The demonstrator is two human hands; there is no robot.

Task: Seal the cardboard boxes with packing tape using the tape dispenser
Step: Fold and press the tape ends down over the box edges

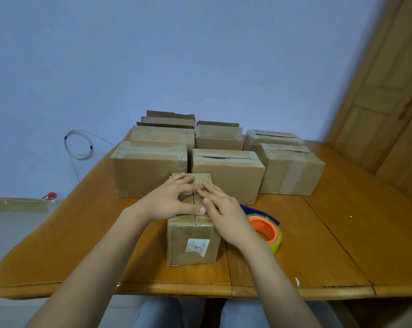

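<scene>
table: orange-brown wood (342, 233) with seamed boards fills the lower view; i sit at its 6 o'clock edge, knees (162, 313) showing below it.
room: plain blue wall (200, 55) at 12 o'clock, wooden door (389, 114) at 2 o'clock, a coiled cable (79, 145) on the wall at 10 o'clock, a red cap (50, 196) low at 9 o'clock.
small box: stands at centre (193, 242), just in front of me, its seam running away from me and a white label on the near face; i can make out no fresh tape over the seam.
left hand: on the box top (169, 202), left of the seam, fingers loosely bent with tips down, thumb laid along the near edge; it grips nothing that i can see.
right hand: on the top (226, 216), right of the seam, fingers nearly straight and flat; it holds nothing.
why: i judge both hands press the flaps together so the seam lies closed for taping.
dispenser: on the table (266, 228) at 3 o'clock of the small box, just beside it, orange core, blue frame, partly behind my right wrist; untouched, near enough for the right hand.
stack: bigger boxes (228, 176) in rows at 12 o'clock; some show dark slits along the top and the back ones have flaps up, so i judge those are unsealed.
next: one hand must hold the flaps down while the other takes the dispenser.
</scene>
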